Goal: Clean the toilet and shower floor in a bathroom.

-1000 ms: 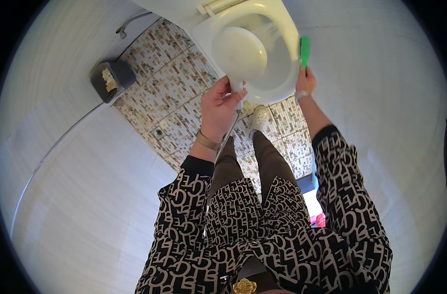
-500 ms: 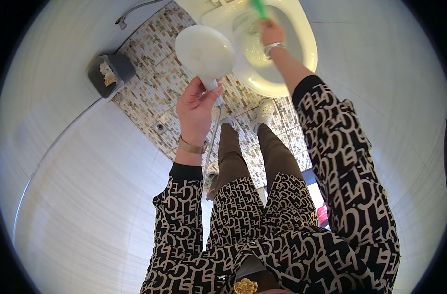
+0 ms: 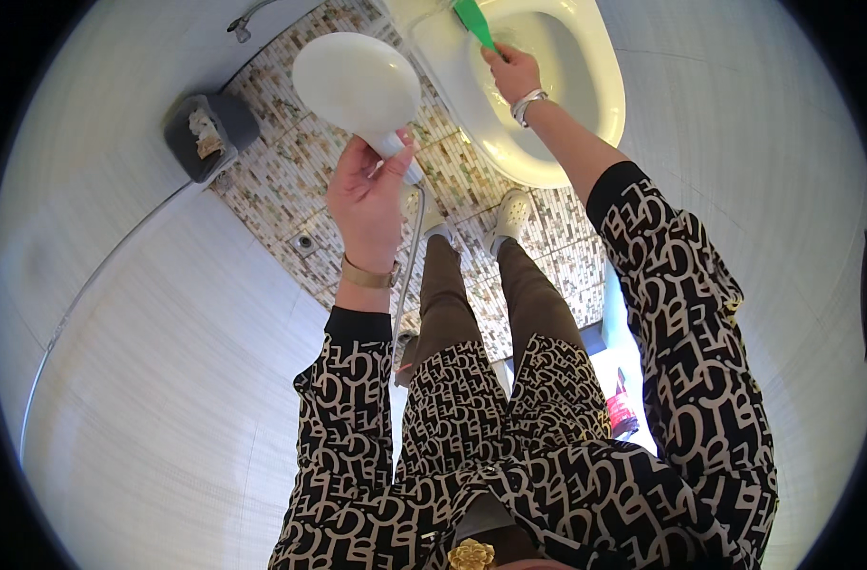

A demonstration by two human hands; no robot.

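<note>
Left hand [image 3: 367, 204]: gripping white shower head [image 3: 356, 84] by its neck, fingers curled
Shower head: extending just beyond left fingertips
Hose [image 3: 404, 299]: trailing from left hand toward the person
Right hand [image 3: 514, 76]: clutching green tool [image 3: 473, 24], fingers closed
Toilet bowl [image 3: 612, 95]: sitting beneath right hand

The shower head [image 3: 356, 81] is between bin [image 3: 238, 118] and toilet [image 3: 609, 90].

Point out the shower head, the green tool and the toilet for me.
Shower head [image 3: 356, 84], head view: middle of its round white part.
Green tool [image 3: 473, 21], head view: wide part beyond the fingers.
Toilet [image 3: 609, 90], head view: right-hand rim.
</note>
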